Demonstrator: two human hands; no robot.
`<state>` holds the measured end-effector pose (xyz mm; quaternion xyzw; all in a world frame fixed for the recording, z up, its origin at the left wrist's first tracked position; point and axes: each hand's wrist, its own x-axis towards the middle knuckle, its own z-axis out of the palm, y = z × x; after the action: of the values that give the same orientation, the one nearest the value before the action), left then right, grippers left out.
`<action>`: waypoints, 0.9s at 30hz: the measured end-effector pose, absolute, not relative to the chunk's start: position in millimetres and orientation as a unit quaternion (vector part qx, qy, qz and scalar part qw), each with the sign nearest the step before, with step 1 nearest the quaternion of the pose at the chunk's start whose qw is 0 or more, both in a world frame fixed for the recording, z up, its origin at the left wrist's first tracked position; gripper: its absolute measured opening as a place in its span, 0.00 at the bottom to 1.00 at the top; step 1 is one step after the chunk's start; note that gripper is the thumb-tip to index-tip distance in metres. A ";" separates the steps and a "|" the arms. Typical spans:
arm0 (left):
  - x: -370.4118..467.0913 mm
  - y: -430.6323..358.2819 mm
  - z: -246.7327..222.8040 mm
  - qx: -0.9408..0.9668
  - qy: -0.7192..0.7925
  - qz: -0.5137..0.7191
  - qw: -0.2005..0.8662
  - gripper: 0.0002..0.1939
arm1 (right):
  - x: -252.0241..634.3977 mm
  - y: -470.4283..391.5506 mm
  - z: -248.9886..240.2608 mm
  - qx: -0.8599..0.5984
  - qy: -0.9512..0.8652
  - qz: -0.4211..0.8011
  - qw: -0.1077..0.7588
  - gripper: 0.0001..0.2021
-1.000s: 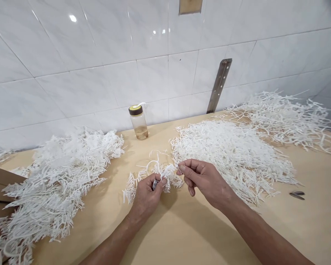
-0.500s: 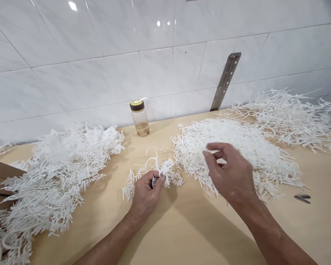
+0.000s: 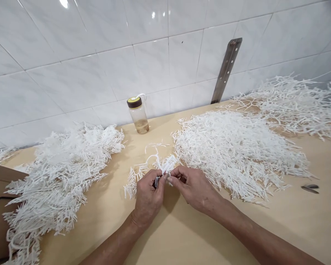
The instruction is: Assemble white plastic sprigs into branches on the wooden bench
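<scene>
My left hand (image 3: 150, 189) pinches a white branching piece (image 3: 168, 164) at the middle of the table, with a small dark object partly showing between its fingers. Touching the same piece from the right is my right hand (image 3: 194, 186), its thumb and forefinger pressed together at the piece's lower edge. The fingertips of both hands nearly meet. A small cluster of white sprigs (image 3: 131, 182) lies on the table just behind and left of my left hand. Right of it, a wide heap of short white sprigs (image 3: 237, 151) spreads behind my right hand.
A bottle (image 3: 140, 119) with brown liquid stands near the tiled wall. Another white heap (image 3: 63, 173) covers the left, beside a brown box (image 3: 0, 213). Long white branches (image 3: 300, 105) lie at the back right. A metal bracket (image 3: 226, 71) leans at the wall; a small dark tool (image 3: 310, 188) lies right.
My right hand has moved left and down from above the right heap and now closes on the piece in my left hand. The camera view has shifted slightly.
</scene>
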<state>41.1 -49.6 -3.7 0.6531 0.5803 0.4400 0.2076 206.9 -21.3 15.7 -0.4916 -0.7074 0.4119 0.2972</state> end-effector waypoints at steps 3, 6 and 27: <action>41.5 -49.4 -2.5 0.652 0.587 0.434 0.206 0.10 | 205.3 -20.4 11.6 -0.501 -0.708 0.395 0.303 0.10; 42.5 -48.8 -0.9 0.648 0.597 0.423 0.211 0.11 | 202.1 -21.3 6.4 -0.511 -0.728 0.338 0.309 0.10; 40.4 -48.0 2.6 0.554 0.542 0.461 0.432 0.15 | 228.3 -6.3 24.2 -0.571 -0.713 0.006 0.407 0.08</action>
<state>40.4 -48.0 2.6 0.5541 0.5419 0.4609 0.4323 228.3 -6.3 24.2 -0.5709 -0.7128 0.0055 0.4073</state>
